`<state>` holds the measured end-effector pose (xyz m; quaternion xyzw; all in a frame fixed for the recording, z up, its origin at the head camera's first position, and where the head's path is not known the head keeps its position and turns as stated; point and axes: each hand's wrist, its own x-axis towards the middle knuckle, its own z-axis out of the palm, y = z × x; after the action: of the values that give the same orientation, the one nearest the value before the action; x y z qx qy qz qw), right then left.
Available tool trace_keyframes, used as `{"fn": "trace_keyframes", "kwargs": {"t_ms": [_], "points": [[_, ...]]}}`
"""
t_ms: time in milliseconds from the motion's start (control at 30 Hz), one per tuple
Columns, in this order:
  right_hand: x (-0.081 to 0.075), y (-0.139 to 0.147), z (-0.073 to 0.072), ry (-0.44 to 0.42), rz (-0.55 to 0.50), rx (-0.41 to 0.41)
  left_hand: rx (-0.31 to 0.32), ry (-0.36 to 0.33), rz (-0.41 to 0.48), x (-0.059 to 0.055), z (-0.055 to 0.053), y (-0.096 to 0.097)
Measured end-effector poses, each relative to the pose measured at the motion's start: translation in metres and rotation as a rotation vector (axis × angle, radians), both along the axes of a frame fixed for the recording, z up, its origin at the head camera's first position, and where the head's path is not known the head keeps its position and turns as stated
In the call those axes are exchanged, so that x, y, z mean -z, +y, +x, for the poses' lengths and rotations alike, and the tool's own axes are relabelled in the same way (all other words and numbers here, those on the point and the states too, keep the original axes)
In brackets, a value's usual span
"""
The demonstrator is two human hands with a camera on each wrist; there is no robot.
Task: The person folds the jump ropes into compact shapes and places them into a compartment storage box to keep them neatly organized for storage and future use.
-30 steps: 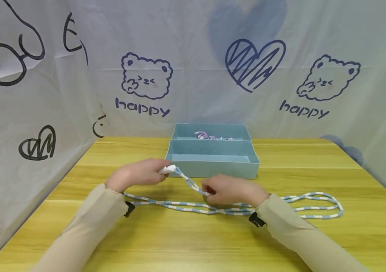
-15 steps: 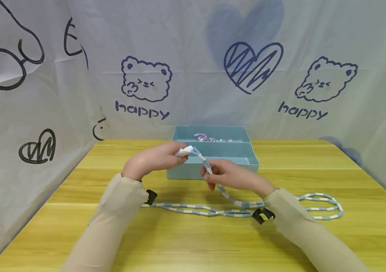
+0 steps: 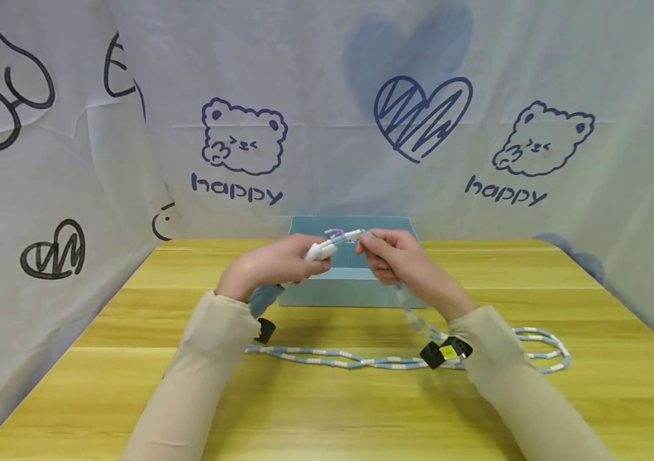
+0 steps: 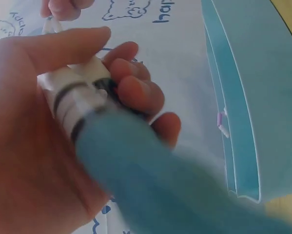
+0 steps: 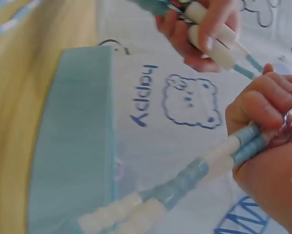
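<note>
My left hand (image 3: 281, 259) grips two white handles (image 5: 219, 53) of a beaded jump rope side by side, fingers curled round them. Blue foam sleeves (image 4: 146, 165) on the handles trail back below that hand, blurred in the left wrist view. Just to the right, my right hand (image 3: 393, 256) pinches the doubled blue-and-white beaded cord (image 5: 177, 178) close to the handle ends. From under the right hand the cord droops to the table. The rest of the jump rope (image 3: 327, 354) stretches across the tabletop in long strands, ending in loops at the right, partly behind the right sleeve.
A light blue box (image 3: 350, 292) with an open front compartment stands beyond the hands. Purple-and-white beaded pieces (image 3: 335, 232) lie at its rear part. The wooden table (image 3: 327, 416) ends at a white printed cloth (image 3: 327, 166) behind and at the left.
Both hands have risen and moved toward the box, the left also rightward. The right hand has slid up the cord to near the handles, and more cord has lifted off the table.
</note>
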<state>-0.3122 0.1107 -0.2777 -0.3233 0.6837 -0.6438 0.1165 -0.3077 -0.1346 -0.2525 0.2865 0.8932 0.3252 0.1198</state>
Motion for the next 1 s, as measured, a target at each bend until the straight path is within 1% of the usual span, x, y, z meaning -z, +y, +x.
{"fn": "trace_keyframes", "kwargs": {"t_ms": [133, 300, 400, 567, 667, 800, 900, 1000], "points": [[-0.015, 0.006, 0.005, 0.016, 0.011, 0.045, 0.009, 0.002, 0.045, 0.001, -0.001, -0.001], [-0.031, 0.024, 0.009, 0.033, 0.011, 0.116, 0.061, -0.035, 0.121, 0.002, -0.002, -0.007], [-0.036, 0.037, 0.009, 0.016, 0.022, 0.126, 0.094, -0.053, 0.146, 0.002, -0.003, -0.013], [-0.038, 0.052, 0.004, -0.042, 0.046, 0.1, 0.117, -0.067, 0.119, 0.004, -0.009, -0.031], [-0.039, 0.059, 0.001, -0.062, 0.067, 0.07, 0.089, -0.108, 0.118, 0.005, -0.012, -0.043], [-0.042, 0.067, -0.002, -0.052, 0.079, 0.034, 0.014, -0.154, 0.125, 0.005, -0.013, -0.057], [-0.043, 0.075, -0.005, -0.048, 0.053, 0.001, -0.018, -0.154, 0.121, 0.005, -0.014, -0.064], [-0.043, 0.079, -0.008, -0.057, 0.023, -0.025, -0.036, -0.159, 0.141, 0.004, -0.015, -0.069]]}}
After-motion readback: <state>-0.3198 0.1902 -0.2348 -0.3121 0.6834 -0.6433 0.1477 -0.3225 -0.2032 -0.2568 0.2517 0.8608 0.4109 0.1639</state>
